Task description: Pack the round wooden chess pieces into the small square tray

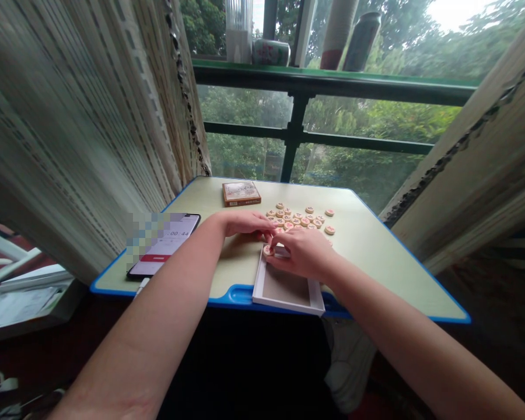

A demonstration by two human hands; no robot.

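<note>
Desk: the pale desk [389,265] is carrying everything in use, its blue rim running close to the person; anything nudged that way could be ending up on the floor.
White tray: the shallow tray [289,289] is lying across that rim, so a press on its near end might be tipping or sliding it.
Phone: the phone [166,248] is lying at the desk's left side, just beside the left forearm; a careless elbow could be pushing it over.
Printed box: the box [241,194] is resting farther back, well clear of both hands.
Right grip: the right hand [304,249] is reaching over the tray, thumb and fingers apparently pinching one disc.
Left grip: the left hand [252,223] is curling beside the heap; whether it is holding anything, I cannot tell.
Loose discs: the discs [305,221] are crowding beyond the tray; a sweeping knuckle could be scattering them.
Pinched disc: this piece [268,250] is sitting at the tray's far-left corner; a glancing pinch could be catching it on the wall.
</note>
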